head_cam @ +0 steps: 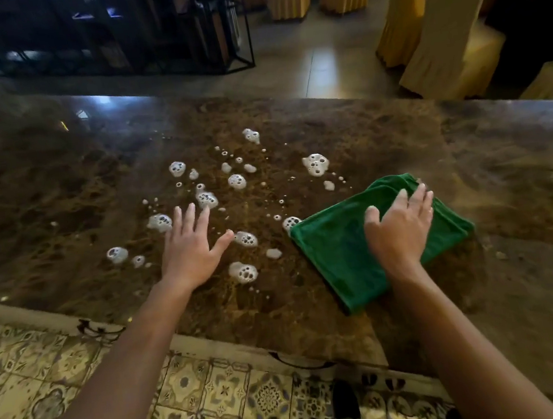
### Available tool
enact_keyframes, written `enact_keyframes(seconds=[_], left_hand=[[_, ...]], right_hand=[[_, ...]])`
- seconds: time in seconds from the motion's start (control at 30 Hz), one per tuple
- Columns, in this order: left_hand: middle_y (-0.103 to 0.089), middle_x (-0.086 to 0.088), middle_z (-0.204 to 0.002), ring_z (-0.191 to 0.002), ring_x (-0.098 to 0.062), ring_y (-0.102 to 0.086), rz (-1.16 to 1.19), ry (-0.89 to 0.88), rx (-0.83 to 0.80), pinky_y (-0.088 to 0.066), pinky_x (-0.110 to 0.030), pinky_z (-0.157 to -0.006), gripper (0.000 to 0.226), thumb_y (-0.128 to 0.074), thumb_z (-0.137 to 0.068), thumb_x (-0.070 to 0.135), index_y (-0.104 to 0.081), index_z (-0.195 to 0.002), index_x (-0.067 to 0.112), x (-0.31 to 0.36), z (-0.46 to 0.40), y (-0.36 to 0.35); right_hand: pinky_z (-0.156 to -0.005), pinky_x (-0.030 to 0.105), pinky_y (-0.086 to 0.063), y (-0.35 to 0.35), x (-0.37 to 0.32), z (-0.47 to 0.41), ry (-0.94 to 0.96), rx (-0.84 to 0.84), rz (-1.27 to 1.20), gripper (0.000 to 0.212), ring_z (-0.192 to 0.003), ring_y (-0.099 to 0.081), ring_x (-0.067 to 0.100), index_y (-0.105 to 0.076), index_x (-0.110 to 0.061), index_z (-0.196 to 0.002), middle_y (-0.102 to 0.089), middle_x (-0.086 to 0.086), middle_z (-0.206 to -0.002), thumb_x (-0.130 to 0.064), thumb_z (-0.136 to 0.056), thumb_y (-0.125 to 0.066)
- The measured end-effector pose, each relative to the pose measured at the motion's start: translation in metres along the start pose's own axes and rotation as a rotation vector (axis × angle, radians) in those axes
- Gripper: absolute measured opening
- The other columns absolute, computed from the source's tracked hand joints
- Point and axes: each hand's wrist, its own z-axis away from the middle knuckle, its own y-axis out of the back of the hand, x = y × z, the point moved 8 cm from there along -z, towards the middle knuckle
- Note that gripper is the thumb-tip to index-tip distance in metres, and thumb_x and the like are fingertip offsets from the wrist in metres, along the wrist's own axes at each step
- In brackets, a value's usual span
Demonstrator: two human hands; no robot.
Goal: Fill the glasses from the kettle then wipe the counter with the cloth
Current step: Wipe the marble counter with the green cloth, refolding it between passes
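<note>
Evidently wiping is in hand: the right hand (399, 229) presses flat, fingers together, on the green cloth (342, 257) lying on the counter (314, 308); the left hand (192, 250) rests beside it, fingers spread. Next, the cloth likely needs sweeping left through the foam blobs (244, 240).

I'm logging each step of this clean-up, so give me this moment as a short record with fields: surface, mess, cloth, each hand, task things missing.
surface: brown marble counter
mess: foam blobs scattered over the counter's middle, mostly left of the cloth
cloth: green cloth, folded, flat on the counter, its left corner touching one blob
right hand: right hand rests palm down on the cloth
left hand: left hand spread open among the foam; contact with the counter unclear
missing: no kettle or glasses in view
background: fabric-covered chairs beyond the counter
</note>
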Motion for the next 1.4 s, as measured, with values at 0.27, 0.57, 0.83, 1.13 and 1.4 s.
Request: enact_keyframes(seconds=[0.27,0.57,0.83,1.13,1.4], left_hand=[[0.007,-0.005,-0.172,-0.157,-0.022,0.011,-0.027,-0.07,-0.116,0.004,-0.043,-0.127,0.084,-0.009,-0.095,0.076,-0.005,-0.164,0.028,-0.023,0.008,-0.019],[0.009,-0.004,-0.171,-0.156,-0.019,0.016,-0.023,-0.113,-0.001,0.008,-0.042,-0.127,0.08,-0.008,-0.098,0.074,-0.002,-0.163,0.028,-0.025,0.008,-0.026],[0.004,-0.005,-0.172,-0.157,-0.018,0.013,-0.041,-0.112,0.042,-0.001,-0.044,-0.128,0.079,-0.008,-0.099,0.073,-0.006,-0.163,0.027,-0.028,0.009,-0.026],[-0.001,-0.002,-0.172,-0.158,-0.015,0.011,-0.032,-0.099,0.063,-0.004,-0.044,-0.128,0.076,-0.02,-0.101,0.071,-0.014,-0.163,0.027,-0.027,0.01,-0.024],[-0.001,0.003,-0.172,-0.156,-0.009,0.012,-0.026,-0.05,0.04,0.0,-0.039,-0.129,0.085,-0.02,-0.099,0.074,-0.01,-0.163,0.019,-0.029,0.009,-0.023]], right_hand=[[-0.13,0.051,-0.003,-0.032,0.004,-0.002,-0.159,-0.014,0.111,0.085,-0.16,-0.003,0.041,-0.022,0.009,-0.16,-0.009,0.03,-0.17,-0.049,-0.101,-0.044],[-0.13,0.048,0.001,-0.062,-0.04,-0.057,-0.006,-0.096,0.294,0.079,-0.161,0.0,0.034,-0.013,0.001,-0.164,-0.006,0.021,-0.173,-0.051,-0.106,-0.027],[-0.131,0.044,0.0,-0.11,-0.124,-0.138,0.366,-0.236,0.337,0.077,-0.162,0.0,0.027,-0.016,-0.005,-0.165,-0.006,0.014,-0.175,-0.051,-0.105,-0.028],[-0.131,0.042,0.002,-0.169,-0.229,-0.138,0.722,-0.358,0.355,0.082,-0.162,0.002,0.022,-0.014,-0.011,-0.166,-0.005,0.008,-0.176,-0.063,-0.104,-0.023],[-0.131,0.04,0.003,-0.17,-0.232,-0.061,0.995,-0.457,0.333,0.078,-0.162,0.001,0.019,-0.017,-0.017,-0.167,-0.008,0.003,-0.176,-0.063,-0.105,-0.028]])
